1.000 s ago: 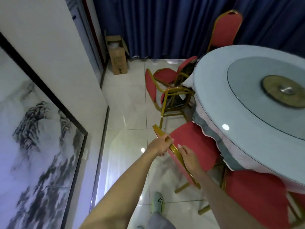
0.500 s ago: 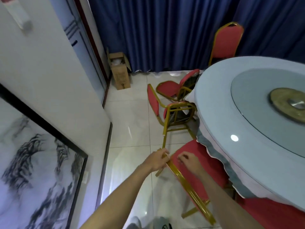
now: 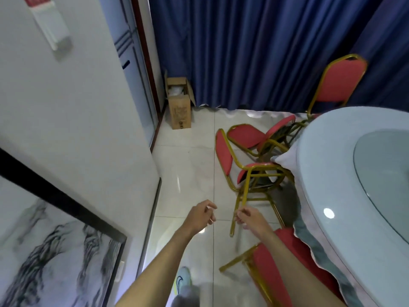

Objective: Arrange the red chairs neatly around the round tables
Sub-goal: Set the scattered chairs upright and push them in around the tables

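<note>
A round table (image 3: pixel 332 173) with a pale cloth and a glass turntable fills the right side. The nearest red chair (image 3: pixel 272 278) with a gold frame stands under my right forearm, its seat tucked toward the table. Two more red chairs lie tipped over on the floor: one (image 3: pixel 228 160) ahead of my hands, another (image 3: pixel 250 136) behind it. One red chair (image 3: pixel 338 83) stands upright by the curtain. My left hand (image 3: pixel 202 214) and my right hand (image 3: pixel 249 218) hover over the floor with loosely curled fingers, holding nothing.
A white wall with a framed ink painting (image 3: pixel 55 251) runs along the left. An open cardboard box (image 3: pixel 179 105) stands in the far corner by blue curtains (image 3: pixel 254 52). Pale floor tiles (image 3: pixel 188 173) lie between wall and chairs. My shoe (image 3: pixel 182 279) shows below.
Both hands have let go of the nearest chair's gold backrest and moved forward, away from it. The view has tilted up and advanced toward the tipped chairs.
</note>
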`<state>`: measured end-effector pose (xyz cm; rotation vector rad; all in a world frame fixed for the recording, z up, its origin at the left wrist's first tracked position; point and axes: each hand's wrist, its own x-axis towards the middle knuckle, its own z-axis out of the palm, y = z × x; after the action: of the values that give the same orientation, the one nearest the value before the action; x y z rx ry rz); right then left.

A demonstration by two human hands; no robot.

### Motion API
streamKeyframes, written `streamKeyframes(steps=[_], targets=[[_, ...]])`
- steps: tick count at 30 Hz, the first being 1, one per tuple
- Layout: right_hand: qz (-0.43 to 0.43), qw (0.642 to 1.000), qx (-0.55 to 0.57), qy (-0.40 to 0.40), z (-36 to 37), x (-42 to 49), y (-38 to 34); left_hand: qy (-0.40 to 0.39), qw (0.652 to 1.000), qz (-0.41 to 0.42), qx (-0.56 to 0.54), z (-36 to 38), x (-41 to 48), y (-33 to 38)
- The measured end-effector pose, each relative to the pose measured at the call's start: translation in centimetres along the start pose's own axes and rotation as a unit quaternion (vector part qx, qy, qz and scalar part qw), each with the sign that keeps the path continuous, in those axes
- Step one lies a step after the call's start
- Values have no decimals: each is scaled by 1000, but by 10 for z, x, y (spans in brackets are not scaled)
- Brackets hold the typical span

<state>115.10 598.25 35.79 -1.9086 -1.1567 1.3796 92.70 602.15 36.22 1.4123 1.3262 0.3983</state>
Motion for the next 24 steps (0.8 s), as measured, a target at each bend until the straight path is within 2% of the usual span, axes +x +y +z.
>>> streamKeyframes(steps=[11, 24], targets=[[21, 1000, -17, -16, 17, 158, -93, 32, 996, -27, -75, -138, 147, 9], [73, 997, 6, -39, 2, 375, -149, 15, 996, -76, -54, -232, 375, 54]])
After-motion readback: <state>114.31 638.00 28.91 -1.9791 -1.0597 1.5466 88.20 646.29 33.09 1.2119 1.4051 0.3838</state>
